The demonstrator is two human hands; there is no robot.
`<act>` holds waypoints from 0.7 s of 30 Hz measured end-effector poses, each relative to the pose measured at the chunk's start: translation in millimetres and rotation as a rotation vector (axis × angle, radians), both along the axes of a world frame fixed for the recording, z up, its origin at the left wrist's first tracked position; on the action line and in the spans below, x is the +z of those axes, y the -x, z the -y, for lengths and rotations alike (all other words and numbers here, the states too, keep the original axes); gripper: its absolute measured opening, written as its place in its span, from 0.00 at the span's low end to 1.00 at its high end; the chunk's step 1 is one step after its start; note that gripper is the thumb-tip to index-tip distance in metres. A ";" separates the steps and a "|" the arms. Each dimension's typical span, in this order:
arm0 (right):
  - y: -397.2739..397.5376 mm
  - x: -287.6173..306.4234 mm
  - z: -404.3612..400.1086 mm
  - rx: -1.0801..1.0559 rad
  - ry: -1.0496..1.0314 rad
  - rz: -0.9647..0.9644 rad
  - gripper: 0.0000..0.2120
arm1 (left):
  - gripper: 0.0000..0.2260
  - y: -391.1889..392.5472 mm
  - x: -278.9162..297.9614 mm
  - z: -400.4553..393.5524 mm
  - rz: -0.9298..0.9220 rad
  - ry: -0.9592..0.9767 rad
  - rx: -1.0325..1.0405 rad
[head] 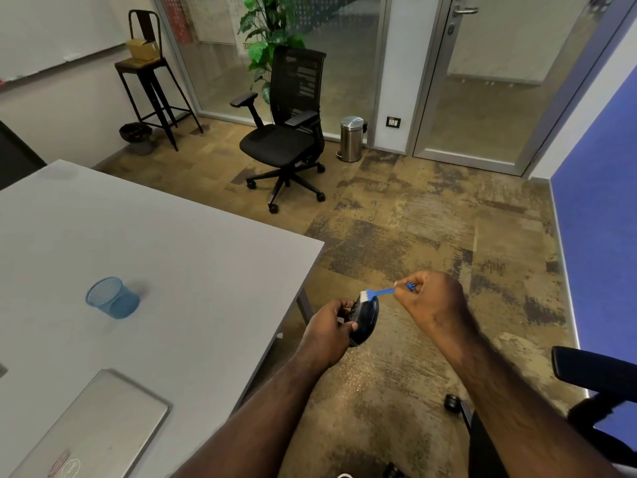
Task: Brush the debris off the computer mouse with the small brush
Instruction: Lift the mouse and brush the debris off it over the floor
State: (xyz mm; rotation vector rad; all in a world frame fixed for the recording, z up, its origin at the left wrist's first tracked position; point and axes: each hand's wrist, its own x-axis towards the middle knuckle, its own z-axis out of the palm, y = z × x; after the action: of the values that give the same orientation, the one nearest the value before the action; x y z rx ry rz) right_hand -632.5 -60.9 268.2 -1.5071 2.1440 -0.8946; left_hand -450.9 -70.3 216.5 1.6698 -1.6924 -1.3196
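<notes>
Off the table's (pixel 206 270) right corner, above the carpet, the left hand (pixel 329 331) wraps its fingers around a black mouse (pixel 363 320), thumb pressed on its near side. Just right of the mouse, the right hand (pixel 431 301) pinches the handle of a small blue brush (pixel 379 292) between thumb and fingers; the white bristles touch the mouse's top edge. On the table, a closed silver laptop (pixel 100 432) lies at the near edge, and a blue mesh cup (pixel 112 298) stands farther in, well left of the mouse. Beyond the table's far corner a black office chair (pixel 286 132) faces left, with a steel bin (pixel 351 139) just to its right.
</notes>
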 end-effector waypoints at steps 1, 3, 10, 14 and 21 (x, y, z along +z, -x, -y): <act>1.2 2.1 1.1 -0.018 0.034 -0.004 0.04 | 0.16 0.2 -0.3 -0.4 0.005 -0.003 -0.006; 0.8 3.4 2.6 0.005 0.031 0.039 0.05 | 0.15 0.4 -1.1 -0.9 0.006 -0.005 -0.006; 5.5 -0.9 1.1 -0.053 0.051 -0.083 0.04 | 0.15 -2.8 1.0 0.4 -0.008 0.010 -0.012; 4.4 1.8 -4.2 0.119 0.111 -0.115 0.04 | 0.16 -5.2 0.9 1.4 -0.056 -0.028 0.024; 14.4 6.8 -20.5 0.579 -0.048 -0.041 0.02 | 0.13 -17.9 1.2 6.3 -0.410 -0.209 0.240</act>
State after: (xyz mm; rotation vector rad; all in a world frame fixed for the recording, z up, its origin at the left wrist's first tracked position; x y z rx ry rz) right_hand -646.9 -40.3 275.0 -1.9766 1.5865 -0.6007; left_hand -433.0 -76.6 217.7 1.5197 -1.1179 -1.6244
